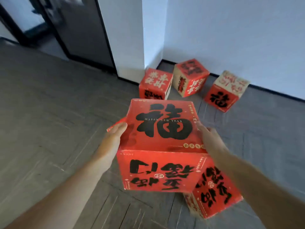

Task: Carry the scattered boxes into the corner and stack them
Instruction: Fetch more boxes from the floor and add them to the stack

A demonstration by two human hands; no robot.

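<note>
A red cube box [162, 142] with a large black character and "HAPPY NEW YEAR" on top is held above the floor between both hands. My left hand [113, 138] presses its left side and my right hand [209, 139] presses its right side. Another red box [216, 190] lies on the floor below and to the right, partly hidden by the held box and my right forearm. Three more red and cream boxes lie on the floor near the corner: one on the left [154, 84], one in the middle [189, 77], one on the right [226, 91].
White walls meet in a corner [162, 58] behind the three far boxes, with a black baseboard. A white pillar [128, 47] stands left of it, and a dark glass door [79, 30] further left. Grey wood-pattern floor [49, 129] spreads around.
</note>
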